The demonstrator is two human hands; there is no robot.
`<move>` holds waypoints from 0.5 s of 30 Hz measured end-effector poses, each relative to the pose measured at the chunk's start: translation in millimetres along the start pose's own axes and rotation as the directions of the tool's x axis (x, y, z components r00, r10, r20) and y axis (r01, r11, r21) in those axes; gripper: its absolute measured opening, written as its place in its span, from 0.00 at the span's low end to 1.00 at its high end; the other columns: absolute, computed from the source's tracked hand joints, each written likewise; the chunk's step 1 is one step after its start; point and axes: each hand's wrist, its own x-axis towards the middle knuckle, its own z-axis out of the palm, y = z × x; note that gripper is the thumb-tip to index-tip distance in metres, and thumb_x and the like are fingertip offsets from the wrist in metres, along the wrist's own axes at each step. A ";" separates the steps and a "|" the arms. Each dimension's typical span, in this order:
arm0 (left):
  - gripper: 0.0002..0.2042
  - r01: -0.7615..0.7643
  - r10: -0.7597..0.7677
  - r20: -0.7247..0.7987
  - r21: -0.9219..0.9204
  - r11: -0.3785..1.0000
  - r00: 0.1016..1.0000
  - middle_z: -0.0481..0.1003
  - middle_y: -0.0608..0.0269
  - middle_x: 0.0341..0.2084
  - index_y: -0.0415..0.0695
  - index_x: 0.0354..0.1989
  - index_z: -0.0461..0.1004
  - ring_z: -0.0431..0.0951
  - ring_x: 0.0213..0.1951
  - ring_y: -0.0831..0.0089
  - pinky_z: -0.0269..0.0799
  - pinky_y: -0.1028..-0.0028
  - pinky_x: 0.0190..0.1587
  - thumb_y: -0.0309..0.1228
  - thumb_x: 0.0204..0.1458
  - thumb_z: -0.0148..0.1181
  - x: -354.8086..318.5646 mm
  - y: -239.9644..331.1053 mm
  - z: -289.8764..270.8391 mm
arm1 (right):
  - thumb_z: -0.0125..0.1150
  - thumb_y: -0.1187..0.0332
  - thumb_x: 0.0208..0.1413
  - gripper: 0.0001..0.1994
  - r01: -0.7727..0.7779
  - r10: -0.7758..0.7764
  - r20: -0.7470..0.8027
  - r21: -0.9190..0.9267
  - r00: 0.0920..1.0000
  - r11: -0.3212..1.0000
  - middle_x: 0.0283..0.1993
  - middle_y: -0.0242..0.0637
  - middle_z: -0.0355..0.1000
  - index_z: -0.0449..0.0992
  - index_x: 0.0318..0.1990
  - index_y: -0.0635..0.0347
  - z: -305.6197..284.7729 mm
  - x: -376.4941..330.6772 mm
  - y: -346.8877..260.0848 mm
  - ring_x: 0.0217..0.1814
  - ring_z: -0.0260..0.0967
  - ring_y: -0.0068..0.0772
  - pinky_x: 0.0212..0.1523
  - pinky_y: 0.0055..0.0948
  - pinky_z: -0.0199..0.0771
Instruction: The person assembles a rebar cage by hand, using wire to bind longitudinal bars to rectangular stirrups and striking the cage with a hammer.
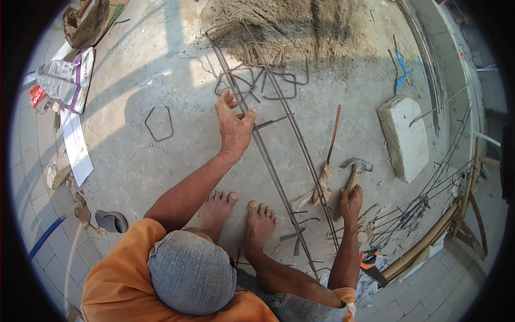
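A long, narrow rebar frame (271, 153) of steel rods lies on the concrete, running from the far side toward me. A cross tie (274, 121) bridges its rods. My left hand (234, 129) is at the left-hand rods beside this tie, its thumb and fingers spread apart, the thumb touching a rod. In my right hand (351, 203), to the right of the frame, is a claw hammer (358, 165) with a wooden handle. My fingers are wrapped round that handle and the metal head points away from me. My bare feet (261, 222) stand left of the frame.
Bent rebar stirrups (279, 88) lie under the frame's far end, and a single one (160, 124) lies left. A concrete block (405, 138) sits right. Loose rods (424, 198), a handsaw (370, 263), a sand pile (343, 27) and a plastic sack (80, 80) lie around.
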 end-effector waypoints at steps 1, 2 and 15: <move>0.38 -0.006 0.006 -0.023 0.002 1.000 1.000 0.59 0.49 0.53 0.31 0.63 0.49 0.64 0.52 0.64 0.71 0.69 0.45 0.27 0.46 0.64 -1.1 -3.2 -3.0 | 0.60 0.65 0.52 0.22 -0.039 0.039 -0.024 0.029 0.999 0.999 0.41 0.56 0.67 0.67 0.48 0.74 -0.7 -1.7 1.6 0.42 0.68 0.57 0.45 0.47 0.66; 0.32 0.196 -0.196 0.006 0.009 0.981 0.981 0.63 0.48 0.51 0.31 0.59 0.55 0.67 0.51 0.64 0.71 0.69 0.47 0.28 0.47 0.63 -1.0 -7.6 -6.2 | 0.60 0.65 0.52 0.22 -0.014 0.015 -0.023 0.039 1.000 0.999 0.41 0.56 0.67 0.67 0.48 0.74 -3.1 -1.0 2.4 0.42 0.68 0.57 0.45 0.47 0.66; 0.11 0.214 -0.164 0.346 -0.109 0.971 0.924 0.72 0.60 0.24 0.34 0.32 0.70 0.74 0.25 0.72 0.72 0.72 0.29 0.32 0.57 0.51 -59.7 14.9 -50.0 | 0.51 0.64 0.59 0.11 -0.279 0.327 0.022 0.575 0.945 0.769 0.22 0.30 0.59 0.68 0.36 0.66 -92.3 -7.7 -100.9 0.19 0.58 0.22 0.20 0.25 0.63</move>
